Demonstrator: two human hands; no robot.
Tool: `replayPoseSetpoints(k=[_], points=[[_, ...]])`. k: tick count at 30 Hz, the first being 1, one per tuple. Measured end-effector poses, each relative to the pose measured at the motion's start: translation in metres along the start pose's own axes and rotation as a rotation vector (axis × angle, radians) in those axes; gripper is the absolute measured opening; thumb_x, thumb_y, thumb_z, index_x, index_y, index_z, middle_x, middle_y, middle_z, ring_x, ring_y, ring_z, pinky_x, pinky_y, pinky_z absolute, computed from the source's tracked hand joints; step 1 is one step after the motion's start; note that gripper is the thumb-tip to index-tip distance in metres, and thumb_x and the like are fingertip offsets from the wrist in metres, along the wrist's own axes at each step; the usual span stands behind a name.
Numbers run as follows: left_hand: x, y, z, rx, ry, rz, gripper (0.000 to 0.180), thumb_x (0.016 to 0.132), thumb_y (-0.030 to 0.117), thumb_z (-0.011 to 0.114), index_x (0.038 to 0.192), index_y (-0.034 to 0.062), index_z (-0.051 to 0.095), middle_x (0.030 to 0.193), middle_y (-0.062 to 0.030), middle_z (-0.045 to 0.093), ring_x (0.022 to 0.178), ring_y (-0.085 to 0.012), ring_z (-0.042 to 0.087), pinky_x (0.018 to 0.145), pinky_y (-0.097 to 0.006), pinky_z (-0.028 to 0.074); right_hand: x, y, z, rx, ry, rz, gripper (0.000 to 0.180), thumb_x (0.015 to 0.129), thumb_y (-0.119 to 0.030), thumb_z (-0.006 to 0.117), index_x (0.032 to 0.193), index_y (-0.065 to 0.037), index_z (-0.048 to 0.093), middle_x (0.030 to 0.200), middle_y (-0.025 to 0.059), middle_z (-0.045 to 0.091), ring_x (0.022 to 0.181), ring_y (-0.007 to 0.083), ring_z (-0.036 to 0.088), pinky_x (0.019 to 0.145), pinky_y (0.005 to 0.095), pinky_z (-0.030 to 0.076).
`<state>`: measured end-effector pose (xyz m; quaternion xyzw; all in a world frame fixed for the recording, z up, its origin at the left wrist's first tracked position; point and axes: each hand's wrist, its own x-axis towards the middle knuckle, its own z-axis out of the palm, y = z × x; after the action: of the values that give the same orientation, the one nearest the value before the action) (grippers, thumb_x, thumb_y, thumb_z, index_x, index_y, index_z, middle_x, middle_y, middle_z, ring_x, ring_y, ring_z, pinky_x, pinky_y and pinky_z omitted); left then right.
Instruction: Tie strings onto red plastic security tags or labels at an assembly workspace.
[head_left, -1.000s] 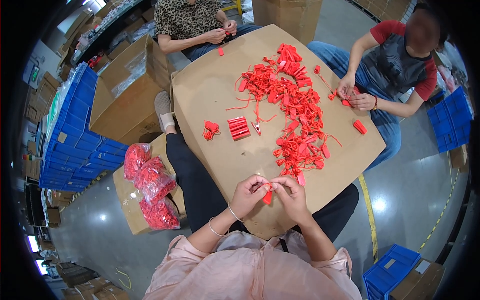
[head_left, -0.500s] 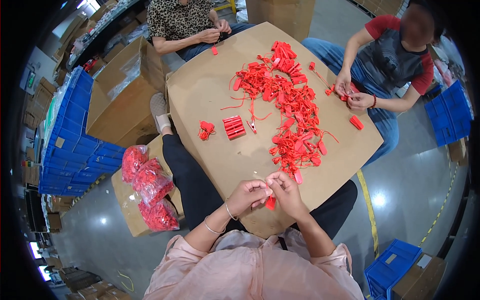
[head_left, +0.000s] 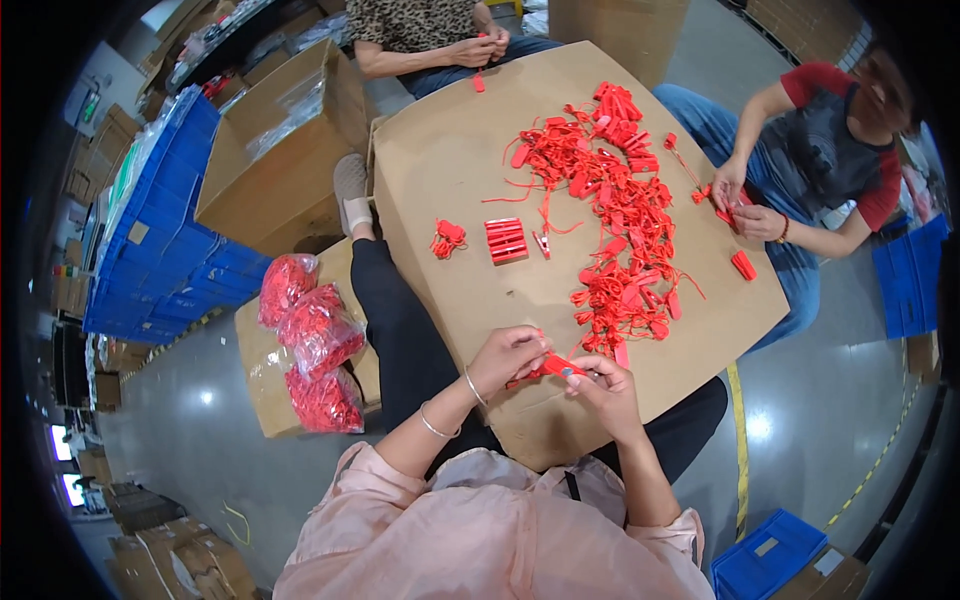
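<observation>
Thumb and fingers of the left hand (head_left: 507, 360) pinch the left end of a red piece (head_left: 560, 366), while the right hand (head_left: 608, 398) takes its right end, beside a small dark spot on its face. In both hands the grip is drawn down to about the thickness of the piece; the left fingers hide their exact contact, and whether the red showing beneath them belongs to the same piece I cannot tell. The piece is held slightly tilted, just above the near edge of the cardboard-topped bench (head_left: 430, 190), below the tangled pile (head_left: 630, 230) of red tags and cords. It looks like moulded plastic: light, stiff, and smooth enough to slide or twist under a careless pinch, so thumb against forefinger across its flat faces should hold better than a pinch on its narrow edges. It is probably not fragile, though a thin end might flex or mark under a hard squeeze. The cords in the pile look soft and limp, and would likely drag their neighbours along, so a tag's stiff body is the surer place to take hold. The row of red clips (head_left: 506, 241), lying side by side, looks firmer and easier to lift singly by the outer sides.
</observation>
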<state>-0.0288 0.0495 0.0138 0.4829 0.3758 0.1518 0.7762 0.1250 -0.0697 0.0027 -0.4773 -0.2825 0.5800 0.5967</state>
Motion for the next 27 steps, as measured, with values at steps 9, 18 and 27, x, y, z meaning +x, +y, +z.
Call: replayPoseSetpoints(k=[9, 18, 27], points=[[0.005, 0.019, -0.006, 0.141, -0.297, -0.09, 0.017, 0.087, 0.018, 0.055, 0.089, 0.0024, 0.061, 0.058, 0.0042, 0.047, 0.046, -0.0015, 0.04, 0.045, -0.018, 0.038, -0.004, -0.023, -0.015, -0.157, -0.038, 0.008, 0.017, 0.079, 0.005, 0.061, 0.095, 0.0, 0.061, 0.08, 0.0023, 0.057, 0.07, 0.0073, 0.055, 0.063, 0.0216, 0.047], [0.011, 0.008, -0.012, 0.178, -0.443, -0.07, 0.018, 0.087, 0.02, 0.055, 0.091, 0.0032, 0.062, 0.061, 0.0024, 0.053, 0.051, -0.0024, 0.046, 0.048, -0.019, 0.04, 0.005, -0.029, -0.008, -0.201, -0.114, 0.029, 0.017, 0.077, 0.007, 0.062, 0.093, 0.0, 0.062, 0.083, 0.001, 0.054, 0.072, 0.0057, 0.053, 0.065, 0.0202, 0.044], [0.013, 0.017, -0.022, 0.336, -0.489, -0.055, 0.016, 0.086, 0.017, 0.057, 0.088, 0.0018, 0.062, 0.062, -0.0006, 0.055, 0.055, -0.005, 0.05, 0.05, -0.019, 0.042, -0.001, -0.024, -0.01, -0.24, -0.1, -0.007, 0.017, 0.076, 0.008, 0.061, 0.091, -0.001, 0.062, 0.079, 0.0006, 0.055, 0.068, 0.0042, 0.05, 0.058, 0.0177, 0.039]])
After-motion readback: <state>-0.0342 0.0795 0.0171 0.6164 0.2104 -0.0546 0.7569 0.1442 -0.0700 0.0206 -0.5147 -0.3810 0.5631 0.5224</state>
